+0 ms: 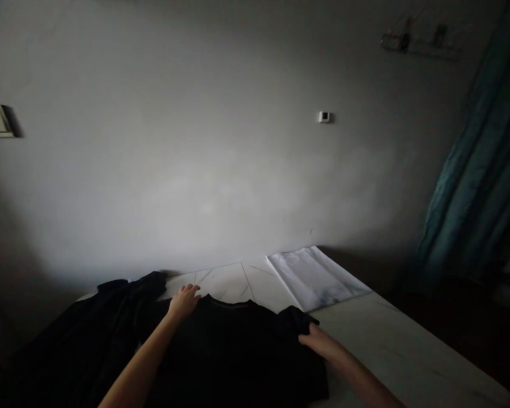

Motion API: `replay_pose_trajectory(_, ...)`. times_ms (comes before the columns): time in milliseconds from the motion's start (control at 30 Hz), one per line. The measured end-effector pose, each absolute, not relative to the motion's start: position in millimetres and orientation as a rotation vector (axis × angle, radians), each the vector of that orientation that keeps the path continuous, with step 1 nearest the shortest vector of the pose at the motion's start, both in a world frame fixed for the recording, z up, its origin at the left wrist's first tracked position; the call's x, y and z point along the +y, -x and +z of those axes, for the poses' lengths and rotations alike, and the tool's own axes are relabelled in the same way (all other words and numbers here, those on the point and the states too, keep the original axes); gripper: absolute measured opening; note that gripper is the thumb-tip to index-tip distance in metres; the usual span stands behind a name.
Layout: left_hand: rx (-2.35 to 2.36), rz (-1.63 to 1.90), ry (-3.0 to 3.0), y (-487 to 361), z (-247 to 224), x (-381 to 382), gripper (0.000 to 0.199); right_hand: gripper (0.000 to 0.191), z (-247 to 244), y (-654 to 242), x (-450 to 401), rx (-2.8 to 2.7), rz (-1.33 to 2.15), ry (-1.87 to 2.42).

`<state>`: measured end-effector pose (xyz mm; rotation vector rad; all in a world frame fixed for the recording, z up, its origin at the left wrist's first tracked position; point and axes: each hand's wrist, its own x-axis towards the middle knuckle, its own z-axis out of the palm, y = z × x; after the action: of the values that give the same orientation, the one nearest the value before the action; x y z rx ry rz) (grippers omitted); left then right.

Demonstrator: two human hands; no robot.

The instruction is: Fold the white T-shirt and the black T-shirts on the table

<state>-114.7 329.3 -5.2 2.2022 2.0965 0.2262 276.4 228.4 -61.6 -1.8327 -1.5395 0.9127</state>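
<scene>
A black T-shirt [233, 351] lies spread on the marble-patterned table, its neckline pointing toward the wall. My left hand [184, 303] rests at the shirt's left shoulder, beside the collar, with its fingers stretched out. At the opposite side, my right hand [318, 341] grips the right sleeve, which is bunched up and folded over. The lower part of the shirt runs out of view at the bottom.
Dark clothing [97, 334] is heaped on the table's left side. A folded white cloth [317, 277] lies at the back right on the white table [382, 334]. Behind stands a grey wall [221, 141], with a teal curtain [471, 187] at right.
</scene>
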Motion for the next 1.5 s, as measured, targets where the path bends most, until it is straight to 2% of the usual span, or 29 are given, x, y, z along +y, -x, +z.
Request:
replay_pose_trajectory(67, 2.069, 0.161, -2.211, 116.2, -15.4, 348.6, 0.03, 0.025, -58.8, -289.5, 228.0, -1.623, 0.639, 1.967)
replay_pose_trajectory(133, 2.024, 0.117, -2.215, 113.6, -24.8, 365.0, 0.031, 0.038, -54.0, -294.0, 229.4, -1.624, 0.306, 2.013)
replay_pose_trajectory(200, 1.973, 0.082, -2.216, 110.5, -32.2, 377.8, 0.032, 0.055, -48.4, -289.6, 234.8, -1.631, 0.044, 1.958)
replay_pose_trajectory(267, 1.933, 0.047, -2.214, 109.7, -36.9, 385.0, 0.03, 0.057, -44.1, -277.7, 244.6, -1.741, -0.081, 1.828)
replay_pose_trajectory(433, 1.881, 0.009, -2.237, 123.2, -37.8, 372.5, 0.014, 0.022, -46.6, -233.9, 276.3, -1.986, 0.324, 1.753)
replay_pose_trajectory(500, 1.856, 0.045, -2.276, 130.5, -37.1, 357.9, 0.014, 0.024, -51.1, -218.4, 286.0, -1.911, 0.407, 1.866)
replay_pose_trajectory(633, 1.873, 0.386, -2.411, 130.9, -41.1, 323.8, 0.026, 0.013, -53.9, -196.4, 298.5, -1.786, 0.481, 1.936)
replay_pose_trajectory(767, 1.707, 0.806, -2.41, 98.6, -31.0, 293.0, 0.034, 0.006, -30.8, -179.6, 300.2, -1.864, 0.559, 1.7)
replay_pose_trajectory(900, 1.278, 1.056, -2.261, 53.0, 15.6, 271.9, 0.04, 0.005, 20.6, -165.6, 279.1, -1.88, 0.738, 1.069)
replay_pose_trajectory(967, 1.095, 0.999, -2.161, 37.2, 41.3, 266.1, 0.045, 0.007, 46.1, -162.5, 263.7, -1.856, 0.796, 0.866)
replay_pose_trajectory(1033, 0.956, 0.892, -2.066, 28.3, 58.0, 263.1, 0.042, 0.01, 64.1, -163.1, 250.8, -1.836, 0.828, 0.776)
replay_pose_trajectory(1100, 0.918, 0.875, -1.98, 25.4, 62.6, 262.0, 0.033, 0.01, 72.9, -166.9, 243.0, -1.813, 0.84, 0.757)
replay_pose_trajectory(1200, 1.023, 1.034, -1.846, 29.0, 54.2, 261.6, 0.029, 0.009, 75.1, -175.7, 239.2, -1.784, 0.859, 0.836)
replay_pose_trajectory(1300, 1.093, 1.177, -1.782, 37.4, 45.5, 260.2, 0.029, 0.032, 75.9, -183.9, 238.0, -1.824, 0.866, 0.937)
replay_pose_trajectory(1367, 1.095, 1.239, -1.817, 44.5, 45.6, 258.4, 0.026, 0.04, 78.1, -186.8, 236.9, -1.876, 0.834, 0.972)
replay_pose_trajectory(1500, 0.984, 1.228, -1.971, 62.6, 56.6, 253.1, 0.017, 0.034, 82.1, -187.6, 235.3, -1.918, 0.704, 0.958)
